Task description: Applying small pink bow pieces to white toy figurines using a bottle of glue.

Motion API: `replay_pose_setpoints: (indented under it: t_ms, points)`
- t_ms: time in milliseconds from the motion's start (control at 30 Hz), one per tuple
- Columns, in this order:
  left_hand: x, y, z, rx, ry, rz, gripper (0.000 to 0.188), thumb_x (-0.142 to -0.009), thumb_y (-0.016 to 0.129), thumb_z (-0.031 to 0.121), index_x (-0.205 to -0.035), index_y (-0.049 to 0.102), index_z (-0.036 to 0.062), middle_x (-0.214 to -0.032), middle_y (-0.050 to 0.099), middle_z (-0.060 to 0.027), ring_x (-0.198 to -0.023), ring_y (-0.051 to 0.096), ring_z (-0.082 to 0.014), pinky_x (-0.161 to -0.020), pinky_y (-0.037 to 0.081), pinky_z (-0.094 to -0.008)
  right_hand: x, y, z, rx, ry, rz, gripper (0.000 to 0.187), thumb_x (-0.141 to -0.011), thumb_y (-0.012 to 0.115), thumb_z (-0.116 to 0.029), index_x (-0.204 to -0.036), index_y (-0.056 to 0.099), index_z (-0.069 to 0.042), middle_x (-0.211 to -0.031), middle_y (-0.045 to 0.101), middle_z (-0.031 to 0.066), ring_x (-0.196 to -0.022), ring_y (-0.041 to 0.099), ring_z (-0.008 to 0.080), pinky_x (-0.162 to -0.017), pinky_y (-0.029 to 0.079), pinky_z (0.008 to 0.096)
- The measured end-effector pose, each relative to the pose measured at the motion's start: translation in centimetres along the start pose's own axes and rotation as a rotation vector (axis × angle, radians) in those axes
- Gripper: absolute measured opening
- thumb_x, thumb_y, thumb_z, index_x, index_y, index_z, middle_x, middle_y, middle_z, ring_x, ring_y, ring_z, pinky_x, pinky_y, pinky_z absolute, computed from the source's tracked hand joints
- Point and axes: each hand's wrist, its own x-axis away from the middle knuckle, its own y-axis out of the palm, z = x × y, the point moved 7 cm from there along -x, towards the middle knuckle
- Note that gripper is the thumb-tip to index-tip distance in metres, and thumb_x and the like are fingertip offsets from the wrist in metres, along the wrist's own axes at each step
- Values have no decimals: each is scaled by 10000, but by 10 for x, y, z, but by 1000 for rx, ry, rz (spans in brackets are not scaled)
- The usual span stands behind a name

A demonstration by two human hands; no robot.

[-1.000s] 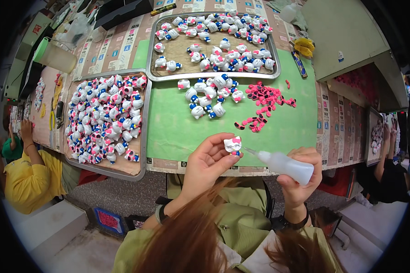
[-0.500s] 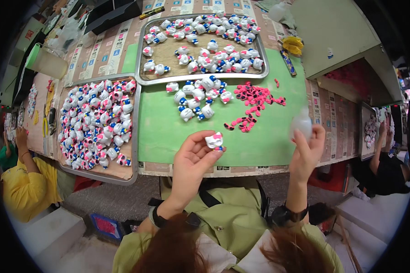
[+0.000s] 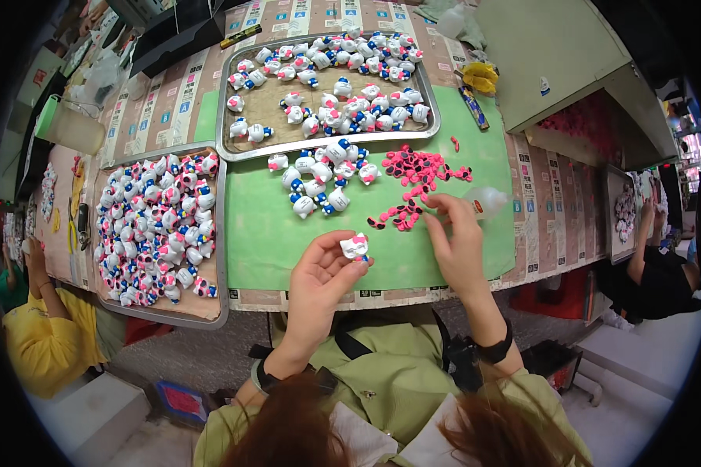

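Observation:
My left hand (image 3: 313,276) grips a small white cat figurine (image 3: 355,247) with a pink bow and a blue body, between thumb and fingers, above the mat's near edge. My right hand (image 3: 458,243) reaches to the pile of small pink-and-black pieces (image 3: 420,170); its thumb and forefinger are apart at the pile's near right edge. Just right of that hand, a translucent white squeeze bottle (image 3: 491,202) lies on its side on the green mat (image 3: 269,249). Several more cat figurines (image 3: 317,189) lie in a cluster left of the pink pieces.
A metal tray (image 3: 224,300) full of figurines stands at left, another tray (image 3: 327,146) of them at the back. A beige cabinet (image 3: 557,62) rises at right. A lidded jug (image 3: 74,124) and pliers (image 3: 72,233) are far left. People sit at both sides.
My right hand has let go of the bottle, which now lies on the mat, and has moved left to the pink pieces. My left hand still holds the figurine. The view has shifted slightly.

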Motion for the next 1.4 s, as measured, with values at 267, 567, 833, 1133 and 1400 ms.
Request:
replay_pose_setpoints:
  t_ms: [267, 567, 833, 1133, 1400]
  points:
    - [4, 16, -8, 53, -102, -172, 330, -780, 515, -43, -1095, 421, -19, -1052, 500, -87, -950, 507, -125, -845, 417, -253, 10, 7, 7, -425, 293, -85, 145, -728, 564, 14, -872, 555, 8, -769, 568, 102, -668, 540, 161, -630, 427, 238]
    - [8, 35, -14, 105, -207, -282, 328, -798, 503, -28, -1115, 418, -17, -1053, 507, -72, -955, 506, -109, -835, 429, -245, 19, 3, -28, -307, 40, -124, 160, -699, 581, 51, -850, 600, 0, -795, 594, 108, -730, 576, 209, -625, 459, 279]
    - [10, 29, -13, 69, -165, -243, 339, -801, 500, -26, -1128, 412, -23, -1034, 509, -64, -933, 509, -98, -816, 430, -230, 21, 3, -33, -286, -9, -106, 177, -686, 588, 66, -853, 600, 9, -802, 599, 119, -715, 579, 218, -619, 461, 278]
    - [10, 25, -10, -53, -136, -192, 363, -797, 514, -18, -1145, 410, -27, -974, 532, -50, -869, 518, -73, -764, 438, -201, 29, -8, -71, -105, -440, -129, 286, -580, 588, 77, -853, 609, -5, -837, 594, 93, -724, 561, 241, -616, 461, 315]
    - [11, 21, -2, -88, -73, -174, 316, -778, 543, -15, -1089, 488, 0, -892, 531, -26, -841, 513, -77, -769, 423, -210, 28, -6, -62, -306, -216, -203, 251, -642, 589, 50, -887, 605, -5, -936, 529, 103, -770, 514, 208, -661, 434, 285]
